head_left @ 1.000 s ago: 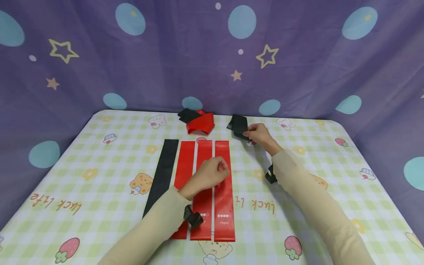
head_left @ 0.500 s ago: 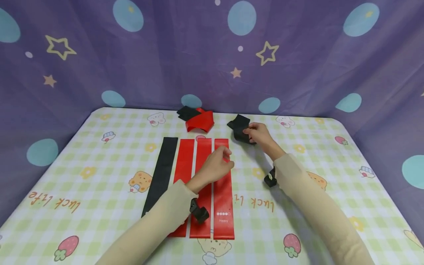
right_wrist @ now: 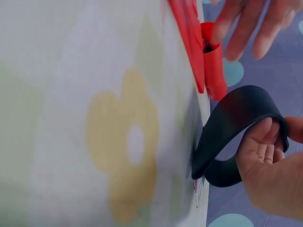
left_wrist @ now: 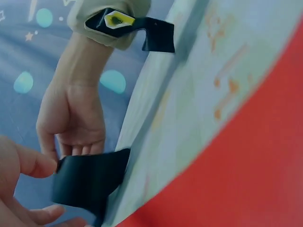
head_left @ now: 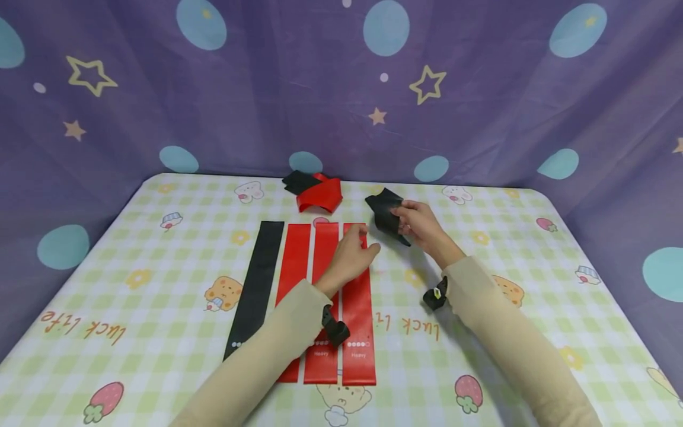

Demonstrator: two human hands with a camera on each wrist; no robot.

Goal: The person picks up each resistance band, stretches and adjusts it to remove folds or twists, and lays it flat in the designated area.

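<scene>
My right hand (head_left: 424, 228) pinches a black resistance band (head_left: 385, 214) near the back of the table. In the right wrist view the band (right_wrist: 236, 113) arches as a loop, its lower side near the tablecloth, with my curled fingers inside one end. My left hand (head_left: 349, 258) hovers above the rightmost flat red resistance band (head_left: 358, 332), thumb and fingers apart, holding nothing. Its fingers (right_wrist: 253, 21) are spread in the right wrist view, apart from the black loop. Other flat red bands (head_left: 292, 261) and a flat black band (head_left: 258, 279) lie side by side to the left.
A crumpled red band (head_left: 322, 196) and a folded black band (head_left: 299, 181) lie together at the back edge. A checked tablecloth (head_left: 176, 267) with cartoon prints covers the table. Behind it hangs a purple curtain (head_left: 267, 89).
My left hand has moved right and away from me, its fingers spreading. The black band in my right hand has been pulled from its folded lie into an opened, raised loop.
</scene>
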